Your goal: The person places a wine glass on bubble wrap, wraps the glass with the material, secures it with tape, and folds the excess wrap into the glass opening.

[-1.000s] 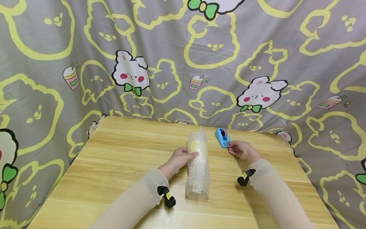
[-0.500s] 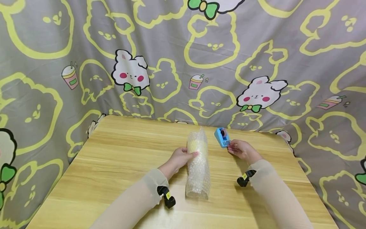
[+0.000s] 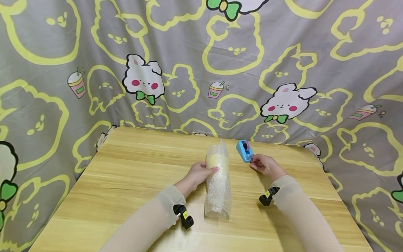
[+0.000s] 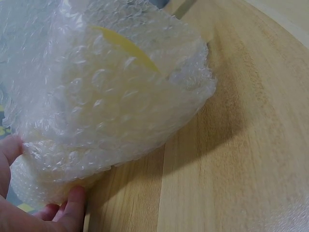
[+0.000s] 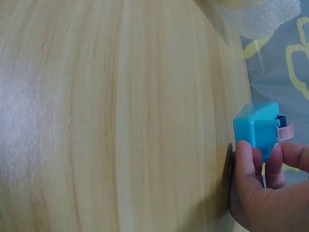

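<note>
A roll of bubble wrap point(image 3: 218, 189) lies lengthwise on the table, with something yellow showing through it. My left hand point(image 3: 198, 175) grips its left side, thumb on top; in the left wrist view the fingers point(image 4: 75, 205) curl under the wrap. To the right of the roll stands a blue tape dispenser point(image 3: 244, 152) with a pinkish tape roll point(image 3: 247, 146) in it. My right hand point(image 3: 265, 165) is at its near end. In the right wrist view, thumb and fingertips meet beside the toothed cutter point(image 5: 277, 133), seeming to pinch the tape end, which is barely visible.
The wooden table point(image 3: 141, 164) carries the wrapped roll and the dispenser, the dispenser close to the far edge. A grey patterned curtain point(image 3: 189, 63) hangs right behind the table and along both sides. Black wrist cameras point(image 3: 183, 217) jut from the sleeves.
My right hand and wrist have shifted very slightly to the left at the dispenser's near end. The left hand and the bubble wrap have stayed in place.
</note>
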Demonstrator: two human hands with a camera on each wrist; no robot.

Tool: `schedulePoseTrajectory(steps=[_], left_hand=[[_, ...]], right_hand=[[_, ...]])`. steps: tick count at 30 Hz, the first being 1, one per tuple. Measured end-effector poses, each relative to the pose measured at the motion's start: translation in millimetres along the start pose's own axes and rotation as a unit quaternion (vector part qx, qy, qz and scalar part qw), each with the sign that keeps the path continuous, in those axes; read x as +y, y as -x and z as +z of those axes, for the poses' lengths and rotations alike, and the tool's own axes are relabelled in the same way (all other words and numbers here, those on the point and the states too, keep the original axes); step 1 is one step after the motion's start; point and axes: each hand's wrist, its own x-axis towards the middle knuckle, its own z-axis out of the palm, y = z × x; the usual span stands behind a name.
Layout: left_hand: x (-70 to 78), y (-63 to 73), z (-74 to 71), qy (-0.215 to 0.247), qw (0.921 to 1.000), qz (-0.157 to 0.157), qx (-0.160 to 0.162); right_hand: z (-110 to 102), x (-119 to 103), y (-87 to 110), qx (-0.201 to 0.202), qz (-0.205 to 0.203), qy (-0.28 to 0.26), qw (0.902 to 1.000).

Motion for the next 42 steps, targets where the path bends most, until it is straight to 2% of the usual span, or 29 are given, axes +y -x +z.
schedulePoseTrajectory(steps=[8,15,21,27,30,37,42], left_hand=[[-0.1,-0.2,0.4,0.004,1.0000,-0.001,-0.002],[-0.5,-0.1,-0.5,0.009,1.0000,0.000,-0.002],[0.2,0.0,0.3,0.009,0.9999,0.003,-0.004],[0.2,0.1,0.4,0.004,1.0000,0.003,-0.004],[0.1,0.1,0.5,0.005,1.0000,0.003,-0.005],[-0.8,-0.8,0.9,0.003,1.0000,0.005,-0.005],[-1.6,-1.4,1.6,0.003,1.0000,0.003,-0.006]], right_hand=[[0.5,2.9,-1.1,0.023,0.008,0.038,0.9990],[-1.9,2.8,3.2,-0.002,0.011,0.045,0.9989],[-2.6,0.6,4.5,0.002,0.020,0.038,0.9991],[-2.1,1.1,8.7,-0.012,0.031,0.049,0.9982],[-1.3,0.8,13.0,-0.024,0.024,0.067,0.9972],[2.1,-5.3,24.7,-0.018,-0.006,0.127,0.9917],[3.7,-9.8,29.8,-0.026,-0.026,0.150,0.9880]])
